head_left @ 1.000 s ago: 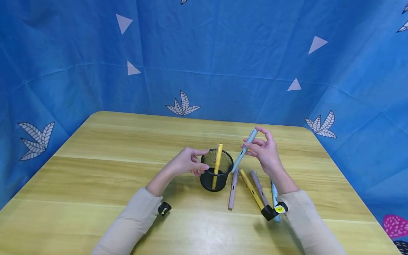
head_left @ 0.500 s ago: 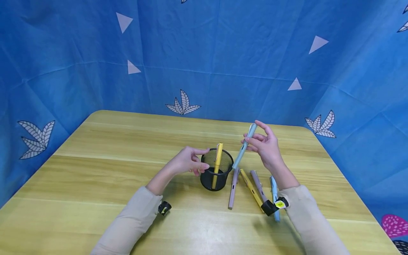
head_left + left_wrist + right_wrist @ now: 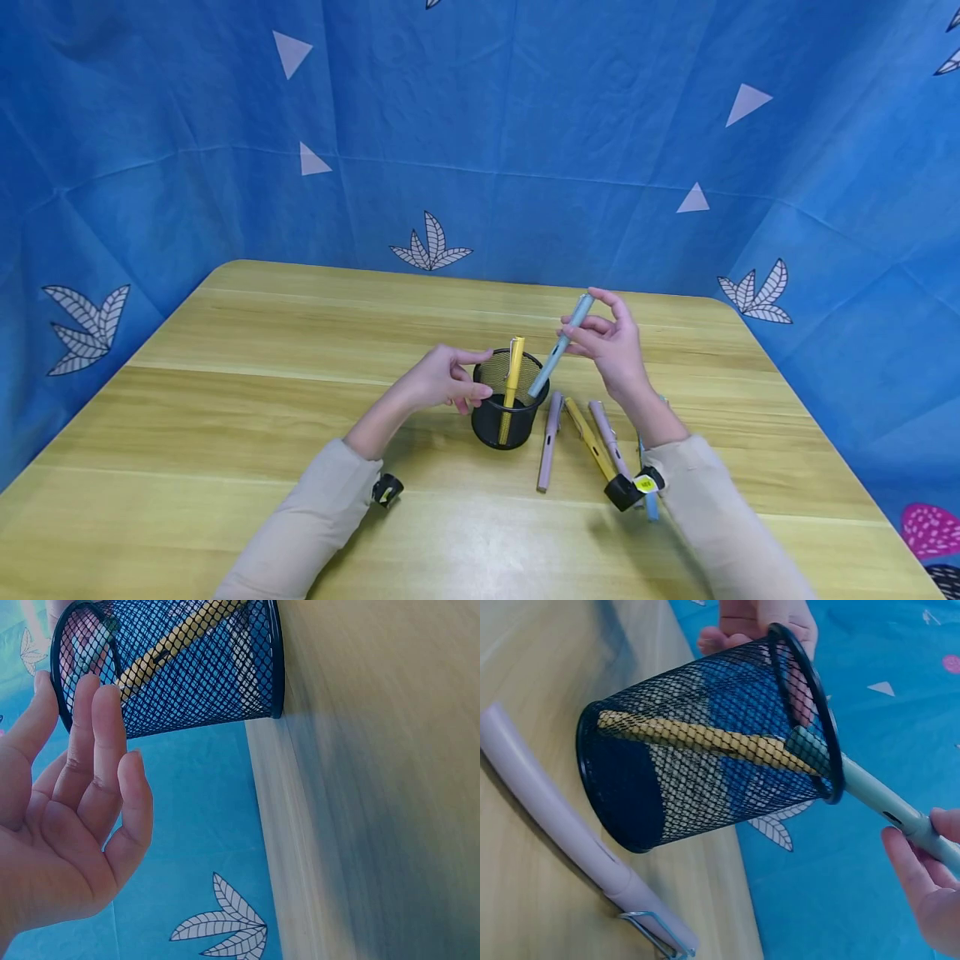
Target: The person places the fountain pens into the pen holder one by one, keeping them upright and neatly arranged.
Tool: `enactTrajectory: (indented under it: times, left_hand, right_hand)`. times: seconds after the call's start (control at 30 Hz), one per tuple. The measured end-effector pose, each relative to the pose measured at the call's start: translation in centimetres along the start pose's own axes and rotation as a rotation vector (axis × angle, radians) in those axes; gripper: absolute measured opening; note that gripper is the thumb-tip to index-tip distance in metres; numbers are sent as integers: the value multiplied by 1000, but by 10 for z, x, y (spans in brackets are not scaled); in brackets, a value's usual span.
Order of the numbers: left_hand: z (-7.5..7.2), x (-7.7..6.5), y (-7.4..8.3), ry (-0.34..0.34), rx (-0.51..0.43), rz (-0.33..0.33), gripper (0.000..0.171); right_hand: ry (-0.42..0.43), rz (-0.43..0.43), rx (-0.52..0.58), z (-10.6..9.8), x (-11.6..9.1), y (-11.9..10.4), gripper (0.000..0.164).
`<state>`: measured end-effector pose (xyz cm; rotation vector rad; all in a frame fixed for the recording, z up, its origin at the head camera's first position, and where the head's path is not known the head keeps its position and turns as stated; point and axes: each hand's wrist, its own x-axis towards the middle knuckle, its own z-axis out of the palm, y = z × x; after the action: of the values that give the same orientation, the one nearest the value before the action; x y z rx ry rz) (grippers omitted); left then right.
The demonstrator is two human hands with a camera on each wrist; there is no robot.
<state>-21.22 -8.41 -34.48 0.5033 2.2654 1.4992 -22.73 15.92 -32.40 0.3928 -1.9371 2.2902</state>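
My left hand (image 3: pixel 442 383) holds the rim of a black mesh pen holder (image 3: pixel 480 423) between thumb and index finger; its other fingers lie along the mesh in the left wrist view. Inside leans a yellow pen (image 3: pixel 515 364) with a metal clip. From the right, my right hand (image 3: pixel 617 348) pinches a pale blue-green pen (image 3: pixel 551 365) by its upper part, slanting down to the left. In the right wrist view, the lower end of that pen (image 3: pixel 874 793) reaches just inside the holder's rim (image 3: pixel 838 769).
Right of the holder lie a light purple pen (image 3: pixel 550 442), a yellow pen (image 3: pixel 587 432), another purple pen (image 3: pixel 606 432) and a blue pen (image 3: pixel 652 507) partly under the right wrist. A blue patterned cloth (image 3: pixel 525 125) hangs behind the wooden table (image 3: pixel 300 333).
My right hand has lifted the pale pen slightly, then moved it left, so its lower end has passed from beside the holder to inside the rim. The left hand keeps its place.
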Motion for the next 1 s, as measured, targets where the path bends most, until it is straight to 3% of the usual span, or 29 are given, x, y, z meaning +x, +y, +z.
enactTrajectory:
  times: [0.4, 1.0]
  left_hand:
    - [0, 0, 0, 7, 4, 19, 57]
    - [0, 0, 0, 9, 12, 1, 57]
  right_hand:
    - [50, -134, -137, 14, -4, 15, 38]
    - [-1, -132, -333, 24, -12, 28, 37]
